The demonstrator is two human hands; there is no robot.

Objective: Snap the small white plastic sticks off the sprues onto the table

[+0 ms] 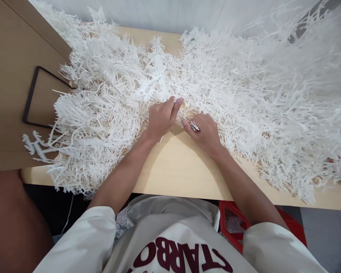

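Note:
A large heap of white branching plastic sprigs point(102, 110) is spread over a pale wooden table point(182, 167). My left hand point(162, 116) is at the front middle edge of the heap, fingers curled and thumb laid along the index finger; what they grip, if anything, is hidden. Just to its right, my right hand point(204, 131) is closed, and the tip of a small white sprig point(194, 126) pokes out between its thumb and fingers. The two hands are close together but apart, with a few thin white strands near them.
A brown panel or box point(14, 76) with a black metal loop point(31, 94) stands at the left. Bare skin of another person point(14, 220) shows at lower left. A red plastic stool or chair point(230, 223) is below the table's front edge. A pale wall point(159, 13) runs behind.

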